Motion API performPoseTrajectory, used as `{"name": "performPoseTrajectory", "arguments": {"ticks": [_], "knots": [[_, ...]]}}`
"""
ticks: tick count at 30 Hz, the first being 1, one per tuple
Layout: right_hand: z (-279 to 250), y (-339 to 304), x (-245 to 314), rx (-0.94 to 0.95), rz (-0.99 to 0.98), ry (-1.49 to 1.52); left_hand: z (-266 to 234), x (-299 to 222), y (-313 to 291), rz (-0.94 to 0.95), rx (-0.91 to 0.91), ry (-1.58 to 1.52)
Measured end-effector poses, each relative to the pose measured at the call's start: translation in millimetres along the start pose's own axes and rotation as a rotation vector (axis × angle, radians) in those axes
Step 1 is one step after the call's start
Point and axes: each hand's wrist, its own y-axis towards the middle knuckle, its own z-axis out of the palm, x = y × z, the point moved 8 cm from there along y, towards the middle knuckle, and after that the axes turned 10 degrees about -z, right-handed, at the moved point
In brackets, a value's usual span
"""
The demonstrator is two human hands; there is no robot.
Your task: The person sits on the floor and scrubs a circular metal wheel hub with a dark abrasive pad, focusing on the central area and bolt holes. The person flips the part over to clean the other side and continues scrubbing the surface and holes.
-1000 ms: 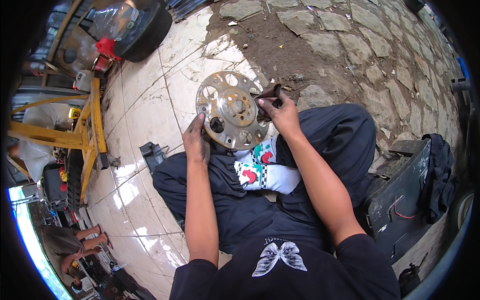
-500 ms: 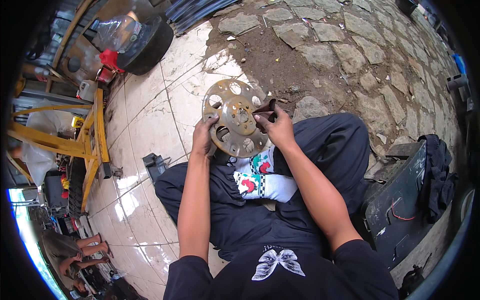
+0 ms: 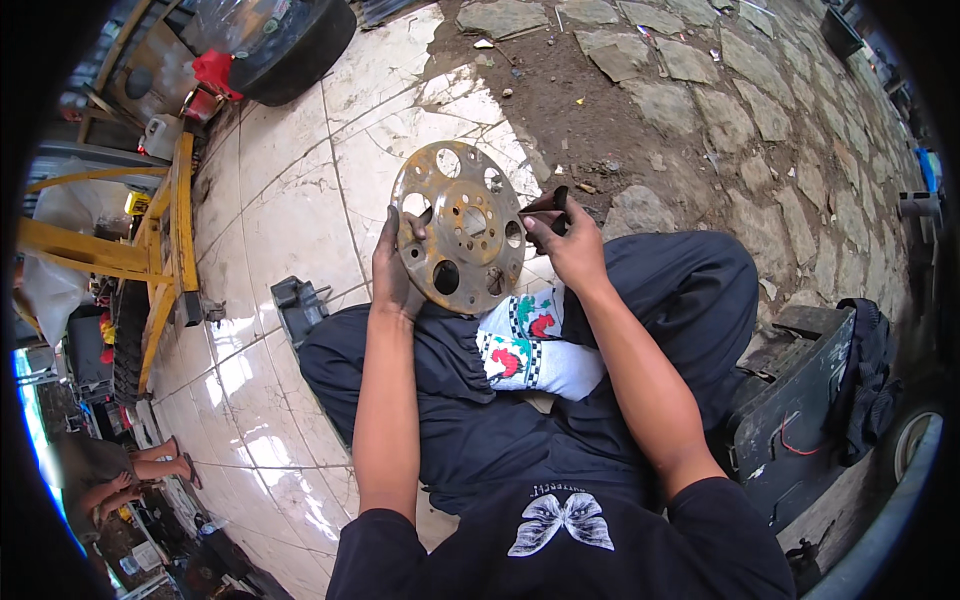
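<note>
- At eight o'clock in the view, one other person (image 3: 90, 468), with bare forearms and lower legs in sight, sits at the workshop's edge.
- At nine o'clock, one knobbly black tyre (image 3: 128, 345) stands beside one yellow metal frame (image 3: 182, 225).
- Toward ten o'clock, one white jug (image 3: 160, 136); toward eleven, one large black tub (image 3: 300, 62) on pale floor tiles (image 3: 285, 180).
- Near nine o'clock, closer to the centre, one dark metal part (image 3: 298, 310) lies on the tiles by the seated worker's left knee.
- Just above centre, the left hand (image 3: 396, 270) grips one rust-stained metal disc (image 3: 447, 235) at its nine o'clock rim, one fingertip showing through a hole. Six large round holes ring the disc, which is held up, tilted, above the lap.
- Below it, at five o'clock from the disc, two white socks (image 3: 560, 372) carry two red rooster motifs.
- At the disc's three o'clock, the right hand (image 3: 575, 248) pinches one dark folded piece (image 3: 545, 206) between thumb and fingers, a narrow grip; whether the piece touches the metal cannot be told.
- From one to two o'clock spreads rough stone paving (image 3: 730, 118).
- At four o'clock, one black case (image 3: 775, 430) with one dark cloth (image 3: 868, 365) draped on its far end.
</note>
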Motion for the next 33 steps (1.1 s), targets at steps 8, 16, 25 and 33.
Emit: {"name": "performPoseTrajectory", "arguments": {"ticks": [8,16,25,33], "knots": [[-1.4,-0.8,0.0,0.030,-0.033,-0.192,-39.3,21.2,9.4,0.015,-0.224,-0.312],[-7.6,0.2,-27.4,0.037,0.023,-0.204,-0.9,32.1,-5.7,-0.010,-0.204,-0.342],[43.7,-18.3,18.7,0.100,0.018,0.006,6.4,35.0,-7.9,-0.025,-0.124,-0.518],[93.9,-37.0,41.6,0.094,-0.244,-0.410,-35.9,43.3,-23.0,0.215,-0.662,0.250]]}}
